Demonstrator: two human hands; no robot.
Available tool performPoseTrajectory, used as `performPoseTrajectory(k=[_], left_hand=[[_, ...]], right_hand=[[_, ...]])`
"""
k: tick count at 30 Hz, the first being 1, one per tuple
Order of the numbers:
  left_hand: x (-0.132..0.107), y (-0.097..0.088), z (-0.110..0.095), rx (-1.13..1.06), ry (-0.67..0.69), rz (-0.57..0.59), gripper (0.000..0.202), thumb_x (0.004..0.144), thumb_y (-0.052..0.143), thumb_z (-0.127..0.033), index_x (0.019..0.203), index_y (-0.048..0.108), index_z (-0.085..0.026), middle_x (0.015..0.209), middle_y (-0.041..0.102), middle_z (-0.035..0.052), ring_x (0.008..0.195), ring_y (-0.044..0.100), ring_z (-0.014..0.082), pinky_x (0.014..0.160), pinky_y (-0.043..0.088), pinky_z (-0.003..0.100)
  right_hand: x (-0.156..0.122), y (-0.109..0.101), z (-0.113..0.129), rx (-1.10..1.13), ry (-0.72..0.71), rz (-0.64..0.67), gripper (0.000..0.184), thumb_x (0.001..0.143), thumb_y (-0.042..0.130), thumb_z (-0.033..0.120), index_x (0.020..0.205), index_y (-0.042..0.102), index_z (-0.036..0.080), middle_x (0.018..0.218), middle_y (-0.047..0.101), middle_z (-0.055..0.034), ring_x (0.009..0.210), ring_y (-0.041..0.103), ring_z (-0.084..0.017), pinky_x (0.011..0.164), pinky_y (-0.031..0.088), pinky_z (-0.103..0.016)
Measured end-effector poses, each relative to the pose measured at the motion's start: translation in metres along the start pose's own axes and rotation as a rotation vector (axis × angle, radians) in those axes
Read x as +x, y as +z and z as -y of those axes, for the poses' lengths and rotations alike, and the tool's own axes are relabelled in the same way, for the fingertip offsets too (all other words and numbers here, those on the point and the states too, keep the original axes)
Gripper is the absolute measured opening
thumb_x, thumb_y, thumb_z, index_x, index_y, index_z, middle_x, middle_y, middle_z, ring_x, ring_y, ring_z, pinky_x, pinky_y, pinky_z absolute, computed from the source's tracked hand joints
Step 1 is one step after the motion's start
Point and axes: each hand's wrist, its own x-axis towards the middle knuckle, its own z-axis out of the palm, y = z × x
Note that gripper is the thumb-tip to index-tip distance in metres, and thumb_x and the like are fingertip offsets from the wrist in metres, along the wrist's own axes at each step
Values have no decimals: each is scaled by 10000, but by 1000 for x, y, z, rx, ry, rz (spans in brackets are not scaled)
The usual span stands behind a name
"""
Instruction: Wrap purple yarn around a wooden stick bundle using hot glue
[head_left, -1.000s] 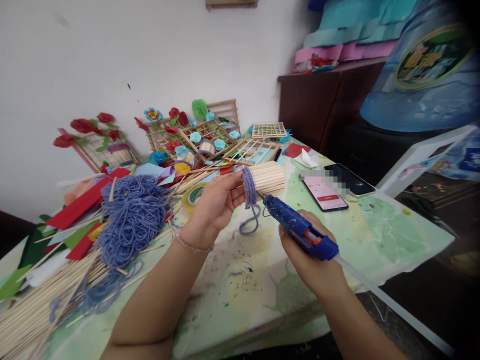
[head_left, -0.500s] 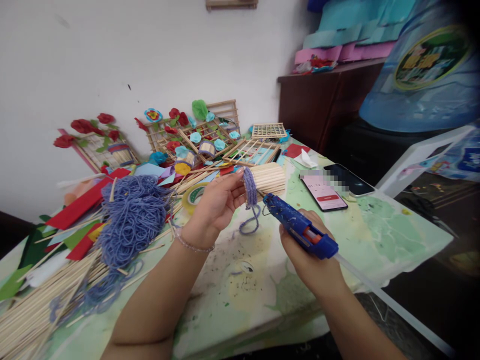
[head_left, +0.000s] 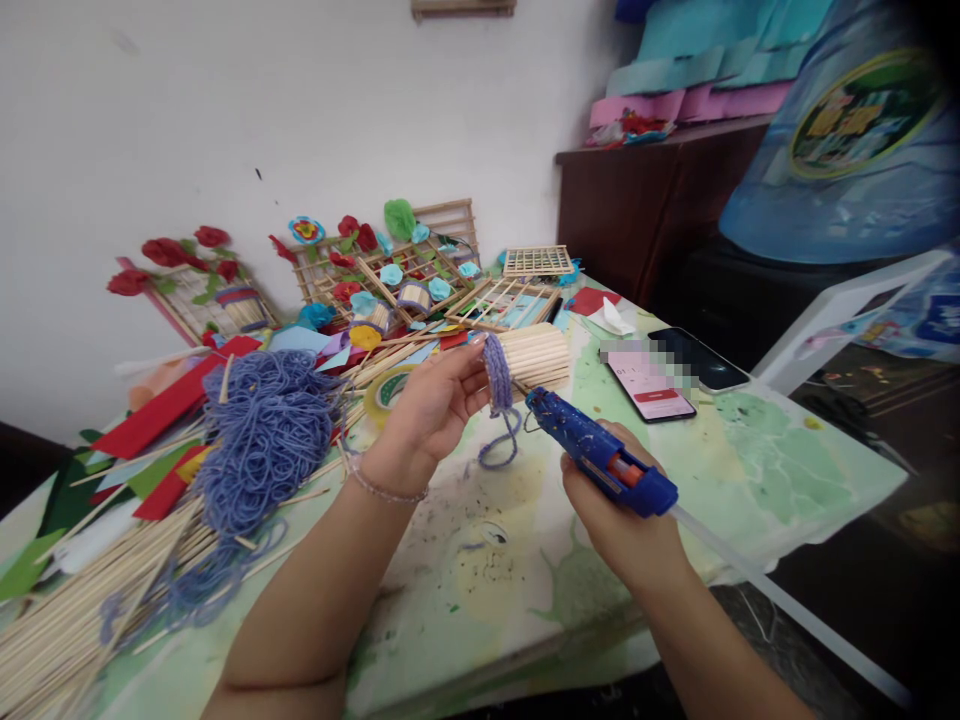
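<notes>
My left hand (head_left: 442, 405) pinches one end of a panel of wooden sticks (head_left: 536, 355), where purple yarn (head_left: 498, 372) wraps round it in several rows. A loose loop of the same yarn hangs below. In my right hand (head_left: 619, 500) is a blue hot glue gun (head_left: 592, 445), my fingers closed round its handle, which they mostly hide. A long white glue stick (head_left: 780, 595) sticks out of its back. The gun's nozzle points at the yarn-wrapped end; whether it touches cannot be made out.
Left of my arm lie a tangled heap of purple yarn (head_left: 262, 435) and many loose wooden sticks (head_left: 97, 610). A roll of tape (head_left: 386, 395) sits behind my left wrist. Stick lattices with paper flowers (head_left: 390, 275) lean at the wall. Two phones (head_left: 649, 385) lie at right.
The stick panel and yarn have shifted very slightly in my left hand. The glue gun stays nearly in place, still close to the yarn.
</notes>
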Motion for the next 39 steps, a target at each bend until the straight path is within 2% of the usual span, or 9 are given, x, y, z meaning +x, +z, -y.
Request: performPoseTrajectory(k=[9, 20, 25, 33, 39], left_hand=[[-2, 2, -2, -34, -9, -19, 112, 871, 552, -140, 841, 655, -109, 682, 689, 22, 558, 644, 86, 529, 552, 170], [-1, 0, -4, -38, 19, -33, 95, 863, 568, -150, 831, 655, -127, 685, 682, 12, 568, 638, 81, 552, 547, 164], [-1, 0, -6, -54, 32, -45, 114, 872, 552, -136, 811, 647, -125, 658, 674, 6, 547, 635, 79, 529, 543, 163], [-1, 0, -5, -57, 40, -52, 102, 871, 553, -147, 836, 645, -123, 669, 677, 12, 557, 641, 82, 532, 547, 164], [0, 1, -7, -68, 19, -69, 99, 873, 541, -140, 861, 637, -118, 661, 666, 11, 550, 639, 85, 522, 550, 167]], right_hand=[[1, 0, 1, 13, -34, -6, 197, 717, 522, 124, 631, 381, 230, 584, 410, 44, 586, 444, -150, 595, 388, -312], [1, -1, 3, 9, -2, 34, 194, 679, 501, 124, 607, 355, 229, 576, 411, 53, 534, 418, -133, 619, 403, -329], [0, 0, 0, 3, 11, 41, 182, 684, 505, 137, 609, 367, 230, 605, 444, 34, 575, 451, -153, 620, 403, -334], [-3, 1, 0, 20, -55, 66, 207, 737, 558, 118, 627, 412, 216, 644, 442, 35, 639, 467, -154, 657, 387, -325], [-3, 1, 0, 14, -24, 62, 175, 759, 557, 134, 650, 446, 214, 657, 461, 22, 668, 475, -171, 657, 388, -335]])
